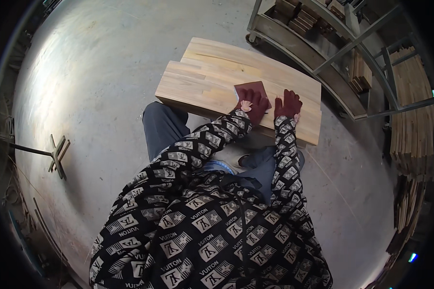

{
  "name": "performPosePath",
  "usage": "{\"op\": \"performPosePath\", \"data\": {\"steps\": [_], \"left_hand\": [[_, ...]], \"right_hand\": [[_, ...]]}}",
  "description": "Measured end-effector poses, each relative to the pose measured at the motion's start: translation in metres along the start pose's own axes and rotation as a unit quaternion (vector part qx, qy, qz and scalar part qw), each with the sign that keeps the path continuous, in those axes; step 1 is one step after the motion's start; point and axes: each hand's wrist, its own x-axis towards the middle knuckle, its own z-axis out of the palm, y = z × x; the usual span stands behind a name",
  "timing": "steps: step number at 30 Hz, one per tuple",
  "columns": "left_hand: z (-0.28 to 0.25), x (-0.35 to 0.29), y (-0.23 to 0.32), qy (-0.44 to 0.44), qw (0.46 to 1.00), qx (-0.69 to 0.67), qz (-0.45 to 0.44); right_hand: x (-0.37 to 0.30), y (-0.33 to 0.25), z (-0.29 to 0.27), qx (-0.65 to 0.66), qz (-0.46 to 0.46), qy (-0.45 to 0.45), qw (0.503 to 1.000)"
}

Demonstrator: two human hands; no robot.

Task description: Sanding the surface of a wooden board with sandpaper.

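A pale panel of glued wood strips (pixel 217 72) lies in front of me, its near edge by my knees. Another board shows beneath it, sticking out along the left and near sides. My left hand (pixel 253 105), in a dark red knit glove, presses on a reddish-brown sheet of sandpaper (pixel 256 87) on the panel. The sheet's far part shows past my fingers; its near part is hidden under the hand. To the right, my right hand (pixel 288 104), gloved alike, rests on the panel with its fingers spread and nothing in them.
A metal rack on wheels (pixel 294 45) holding wood pieces stands at the far right, close to the panel's corner. Stacked boards (pixel 412 120) line the right side. On the left, a metal stand with a crossed foot (pixel 58 155) sits on the grey concrete floor (pixel 96 86).
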Motion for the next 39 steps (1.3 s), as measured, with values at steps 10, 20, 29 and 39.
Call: {"op": "performPosePath", "data": {"steps": [10,20,29,39], "left_hand": [[-0.099,-0.052,-0.182,-0.025,0.983,0.123,-0.138],[-0.018,0.012,0.008,-0.033,0.999,-0.042,-0.012],[-0.069,-0.074,-0.182,-0.036,0.967,0.161,-0.193],[0.025,-0.011,-0.077,-0.106,0.973,0.089,-0.184]], "right_hand": [[0.005,-0.001,-0.014,-0.032,0.023,-0.009,0.999],[-0.005,-0.004,0.003,-0.015,0.000,0.000,1.000],[-0.010,0.001,-0.007,0.022,-0.011,0.053,0.998],[-0.006,0.004,0.004,-0.063,-0.011,0.064,0.996]]}}
